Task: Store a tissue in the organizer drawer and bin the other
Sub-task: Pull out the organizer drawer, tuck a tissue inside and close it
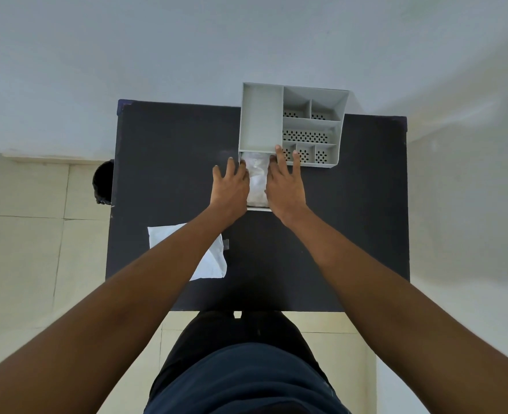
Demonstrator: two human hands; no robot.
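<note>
A grey organizer [261,121] with several compartments stands at the far side of the dark table [351,219]. Its drawer [258,208] is pulled out toward me, and a crumpled white tissue [258,177] lies inside it. My left hand [231,186] rests on the drawer's left side with fingers spread. My right hand [285,183] lies flat on the drawer's right side, fingertips touching the organizer's front edge. A second white tissue [213,258] lies flat on the table near me, partly hidden under my left forearm.
A black bin [103,182] stands on the tiled floor just off the table's left edge. A pale wall is behind the table. My legs are at the table's near edge.
</note>
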